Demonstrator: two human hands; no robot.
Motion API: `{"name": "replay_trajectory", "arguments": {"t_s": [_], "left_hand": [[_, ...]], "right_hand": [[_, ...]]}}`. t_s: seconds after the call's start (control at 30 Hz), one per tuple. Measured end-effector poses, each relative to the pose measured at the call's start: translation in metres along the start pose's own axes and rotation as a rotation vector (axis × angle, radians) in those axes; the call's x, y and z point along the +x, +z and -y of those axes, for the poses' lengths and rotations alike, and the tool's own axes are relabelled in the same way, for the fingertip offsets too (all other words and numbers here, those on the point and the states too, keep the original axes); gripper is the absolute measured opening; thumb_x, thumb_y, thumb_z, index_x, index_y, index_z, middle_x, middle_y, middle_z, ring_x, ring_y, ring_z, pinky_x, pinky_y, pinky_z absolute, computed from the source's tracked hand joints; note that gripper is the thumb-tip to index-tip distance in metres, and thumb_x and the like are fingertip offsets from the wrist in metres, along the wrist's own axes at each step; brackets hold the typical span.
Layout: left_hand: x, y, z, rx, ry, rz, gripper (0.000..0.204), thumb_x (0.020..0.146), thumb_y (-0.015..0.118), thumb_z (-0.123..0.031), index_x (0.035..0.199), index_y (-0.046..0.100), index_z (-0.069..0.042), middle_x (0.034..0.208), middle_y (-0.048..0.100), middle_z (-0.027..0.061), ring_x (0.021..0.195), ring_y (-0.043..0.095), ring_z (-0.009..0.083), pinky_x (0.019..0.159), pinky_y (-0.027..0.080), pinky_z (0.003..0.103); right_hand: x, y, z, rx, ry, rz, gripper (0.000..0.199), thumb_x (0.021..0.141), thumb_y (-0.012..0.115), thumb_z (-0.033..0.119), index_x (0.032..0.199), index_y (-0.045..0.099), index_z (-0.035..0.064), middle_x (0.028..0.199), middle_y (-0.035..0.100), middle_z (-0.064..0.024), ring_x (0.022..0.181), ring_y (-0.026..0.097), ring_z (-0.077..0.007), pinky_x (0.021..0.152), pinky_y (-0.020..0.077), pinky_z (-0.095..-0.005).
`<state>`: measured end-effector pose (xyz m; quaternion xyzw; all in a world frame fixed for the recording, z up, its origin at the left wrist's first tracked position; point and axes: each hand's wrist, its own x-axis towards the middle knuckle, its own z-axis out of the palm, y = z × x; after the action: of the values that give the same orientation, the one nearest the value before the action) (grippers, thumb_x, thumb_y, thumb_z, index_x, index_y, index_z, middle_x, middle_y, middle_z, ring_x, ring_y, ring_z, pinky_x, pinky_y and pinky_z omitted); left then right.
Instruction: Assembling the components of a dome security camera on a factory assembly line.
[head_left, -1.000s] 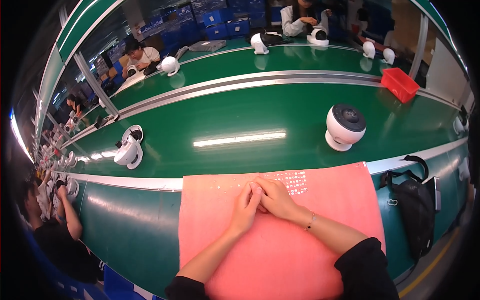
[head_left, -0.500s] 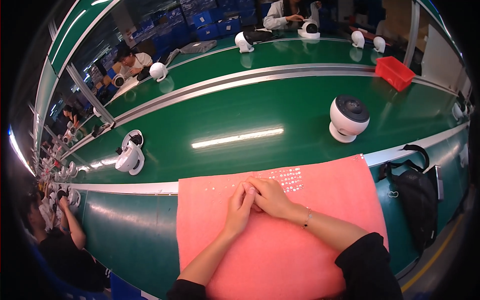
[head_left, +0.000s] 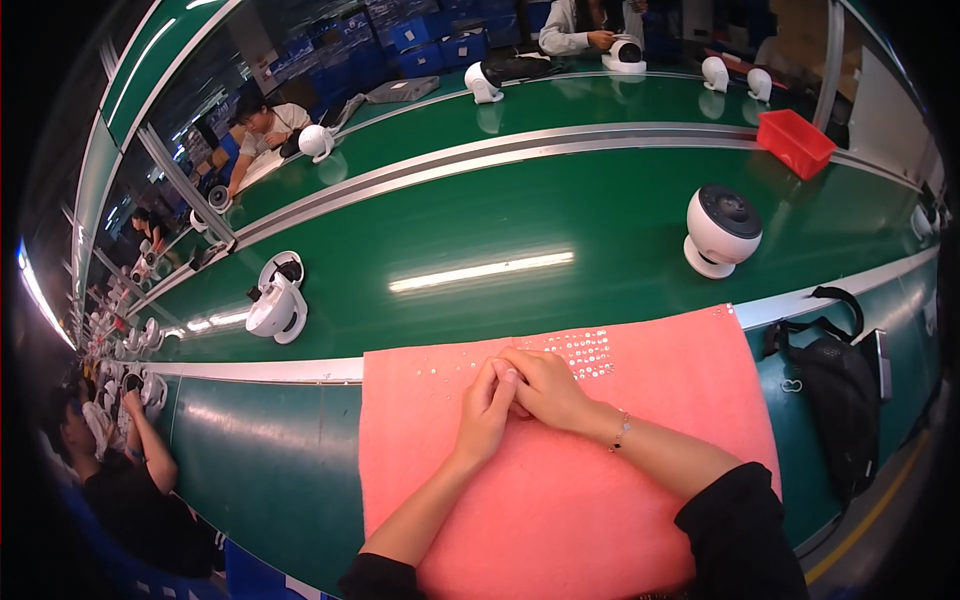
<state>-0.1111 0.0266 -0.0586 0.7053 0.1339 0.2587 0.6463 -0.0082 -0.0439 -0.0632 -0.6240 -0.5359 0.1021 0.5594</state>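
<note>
A salmon-pink cloth mat (head_left: 620,500) covers the near edge of the green bench. Both my hands rest on it at its far middle, fingertips touching each other. My left hand (head_left: 487,412) lies flat with fingers stretched forward. My right hand (head_left: 545,388) curls beside it, its fingers pinched against the left fingertips; whatever is between them is too small to tell. Many tiny shiny screws (head_left: 585,350) lie scattered on the mat just beyond my right hand. A thin bracelet sits on my right wrist.
A round white camera-like device (head_left: 721,230) stands on the green conveyor belt (head_left: 500,225) beyond the mat at right; another one (head_left: 275,305), opened, lies at left. A black bag (head_left: 838,395) sits right of the mat, a red bin (head_left: 795,142) far right. Other workers sit left and across.
My hands stay together at the same spot on the mat. The white device on the belt has drifted to the right.
</note>
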Motion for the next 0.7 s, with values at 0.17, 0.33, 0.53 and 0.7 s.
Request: {"name": "replay_trajectory", "arguments": {"t_s": [0.17,0.33,0.53,0.7], "left_hand": [[-0.0001,-0.0015,0.0013,-0.009,-0.011,0.003,0.026,0.096,0.039,-0.025,0.087,0.047,-0.002,0.072,0.053,0.0041,0.060,0.054,0.0094,0.054,0.046,0.023],[0.0005,0.0005,0.0005,0.015,0.002,-0.002,0.025,0.096,0.039,-0.025,0.087,0.047,-0.003,0.072,0.053,0.0039,0.060,0.054,0.0093,0.055,0.046,0.023],[0.0004,0.0001,0.0035,0.011,-0.006,0.011,0.024,0.096,0.039,-0.024,0.088,0.047,-0.003,0.072,0.052,0.0034,0.061,0.054,0.0091,0.055,0.046,0.022],[-0.0005,-0.0001,0.0036,0.009,-0.014,0.003,0.023,0.096,0.039,-0.023,0.089,0.046,-0.003,0.073,0.052,0.0032,0.062,0.053,0.0085,0.055,0.046,0.022]], "right_hand": [[0.0006,0.0002,-0.0004,0.025,0.044,0.026,0.017,0.085,0.047,0.018,0.078,0.051,0.0027,0.063,0.056,-0.0130,0.054,0.055,-0.0280,0.050,0.0424,-0.0355],[-0.0002,-0.0006,-0.0021,0.009,0.033,0.020,0.017,0.085,0.047,0.018,0.078,0.050,0.0024,0.062,0.056,-0.0131,0.054,0.055,-0.0278,0.050,0.0424,-0.0355],[-0.0010,-0.0007,-0.0031,0.012,0.020,0.007,0.016,0.085,0.047,0.017,0.078,0.050,0.0023,0.063,0.056,-0.0132,0.055,0.055,-0.0277,0.050,0.0425,-0.0355],[-0.0010,0.0002,-0.0050,-0.006,-0.012,-0.008,0.015,0.084,0.047,0.016,0.080,0.051,0.0024,0.064,0.057,-0.0133,0.055,0.056,-0.0280,0.051,0.0429,-0.0355]]}}
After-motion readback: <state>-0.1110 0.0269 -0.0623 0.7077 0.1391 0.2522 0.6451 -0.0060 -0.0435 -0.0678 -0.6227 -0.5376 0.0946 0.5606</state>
